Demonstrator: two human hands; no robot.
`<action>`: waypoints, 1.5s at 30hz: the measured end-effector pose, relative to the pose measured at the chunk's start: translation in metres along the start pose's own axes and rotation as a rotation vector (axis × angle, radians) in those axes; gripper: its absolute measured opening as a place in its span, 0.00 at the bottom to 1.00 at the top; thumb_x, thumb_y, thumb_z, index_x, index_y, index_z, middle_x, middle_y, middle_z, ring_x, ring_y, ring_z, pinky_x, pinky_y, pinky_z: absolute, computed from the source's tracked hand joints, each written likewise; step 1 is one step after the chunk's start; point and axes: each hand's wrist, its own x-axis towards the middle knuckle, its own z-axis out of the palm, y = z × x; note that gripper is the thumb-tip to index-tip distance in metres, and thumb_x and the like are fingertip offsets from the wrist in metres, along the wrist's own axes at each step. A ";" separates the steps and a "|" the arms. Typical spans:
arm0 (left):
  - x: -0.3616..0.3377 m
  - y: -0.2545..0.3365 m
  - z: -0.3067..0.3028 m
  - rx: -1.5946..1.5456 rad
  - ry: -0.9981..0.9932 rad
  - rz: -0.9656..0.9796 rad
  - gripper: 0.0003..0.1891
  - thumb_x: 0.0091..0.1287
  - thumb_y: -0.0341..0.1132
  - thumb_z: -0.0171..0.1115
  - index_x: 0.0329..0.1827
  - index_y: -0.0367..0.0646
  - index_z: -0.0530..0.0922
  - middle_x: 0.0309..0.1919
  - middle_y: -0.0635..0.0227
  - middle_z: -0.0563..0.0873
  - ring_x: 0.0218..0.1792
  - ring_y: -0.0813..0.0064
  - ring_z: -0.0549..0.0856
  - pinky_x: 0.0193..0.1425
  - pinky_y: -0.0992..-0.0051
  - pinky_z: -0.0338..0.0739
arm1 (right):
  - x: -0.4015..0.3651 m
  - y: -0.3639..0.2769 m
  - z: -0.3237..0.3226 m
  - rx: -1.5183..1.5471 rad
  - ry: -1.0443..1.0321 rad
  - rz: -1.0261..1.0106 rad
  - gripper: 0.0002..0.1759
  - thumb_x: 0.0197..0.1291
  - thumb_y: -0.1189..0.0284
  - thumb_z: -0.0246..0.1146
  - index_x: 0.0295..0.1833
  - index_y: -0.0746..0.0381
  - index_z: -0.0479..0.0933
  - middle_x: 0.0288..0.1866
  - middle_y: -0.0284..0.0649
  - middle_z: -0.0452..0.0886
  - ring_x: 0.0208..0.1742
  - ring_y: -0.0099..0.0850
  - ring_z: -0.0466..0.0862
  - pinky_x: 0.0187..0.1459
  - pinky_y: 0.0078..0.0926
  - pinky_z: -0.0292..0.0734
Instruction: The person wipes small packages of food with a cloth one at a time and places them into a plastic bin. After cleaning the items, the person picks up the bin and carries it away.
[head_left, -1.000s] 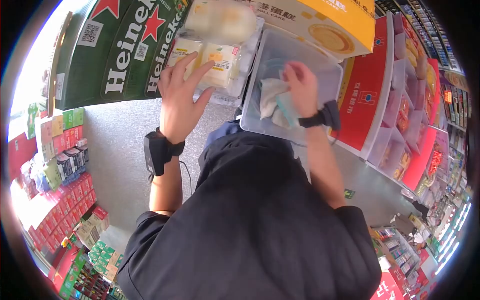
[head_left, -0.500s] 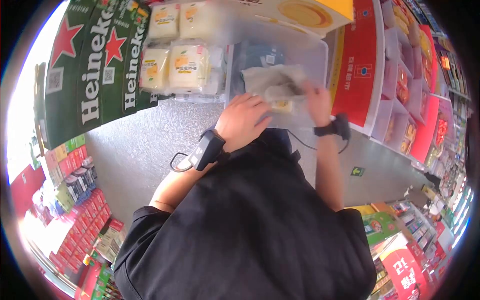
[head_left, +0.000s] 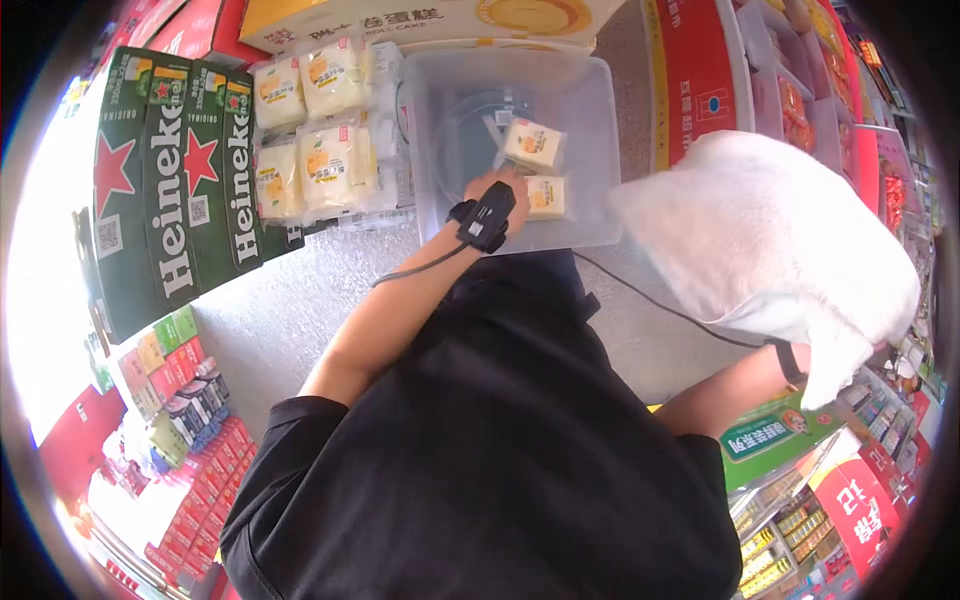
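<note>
My left hand (head_left: 500, 188) reaches into a translucent plastic tub (head_left: 600, 120), beside two small wrapped cakes. One wrapped cake (head_left: 533, 145) lies tilted, and the other wrapped cake (head_left: 546, 198) sits just below it, close to my fingers. The wrist strap and device cover much of this hand, so its fingers are mostly hidden. Out to the right, my right hand (head_left: 806, 357) grips a white cloth (head_left: 780, 220), which billows in the air. The cloth hides most of that hand.
More wrapped cakes (head_left: 335, 165) are stacked left of the tub. Beyond them stand green Heineken cartons (head_left: 165, 190). A yellow roll cake box (head_left: 400, 25) is behind the tub, and a red-fronted display shelf (head_left: 710, 100) lies to the right. A cable (head_left: 660, 300) crosses before my body.
My right hand has pulled the cloth out of the tub and swung it far right. My left hand has moved inside the tub, where two wrapped cakes now show.
</note>
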 end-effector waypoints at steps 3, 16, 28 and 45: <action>0.038 -0.005 0.040 -0.030 0.089 0.029 0.30 0.62 0.50 0.65 0.60 0.36 0.77 0.60 0.48 0.79 0.59 0.49 0.80 0.61 0.54 0.78 | 0.012 -0.006 -0.014 0.431 0.098 0.312 0.41 0.75 0.45 0.45 0.77 0.69 0.59 0.76 0.52 0.67 0.76 0.48 0.67 0.77 0.54 0.58; 0.049 -0.014 0.031 -0.230 0.016 -0.034 0.37 0.51 0.46 0.76 0.62 0.33 0.75 0.54 0.49 0.85 0.47 0.51 0.88 0.57 0.63 0.81 | -0.060 -0.050 0.071 1.121 -0.092 1.102 0.38 0.74 0.43 0.50 0.78 0.57 0.60 0.77 0.43 0.66 0.76 0.43 0.66 0.75 0.52 0.61; -0.095 0.025 -0.072 -2.050 0.054 0.232 0.24 0.81 0.42 0.46 0.76 0.44 0.63 0.67 0.63 0.76 0.67 0.67 0.77 0.72 0.67 0.72 | -0.117 -0.143 0.135 0.639 -0.975 -0.100 0.22 0.73 0.64 0.56 0.64 0.68 0.77 0.71 0.51 0.75 0.74 0.51 0.71 0.67 0.45 0.68; -0.111 0.052 -0.066 -2.292 0.369 0.046 0.28 0.82 0.56 0.40 0.72 0.46 0.67 0.62 0.67 0.80 0.61 0.70 0.80 0.67 0.68 0.74 | -0.157 -0.169 0.158 0.519 -0.954 -0.152 0.20 0.72 0.72 0.54 0.65 0.65 0.77 0.69 0.48 0.77 0.74 0.49 0.71 0.70 0.55 0.64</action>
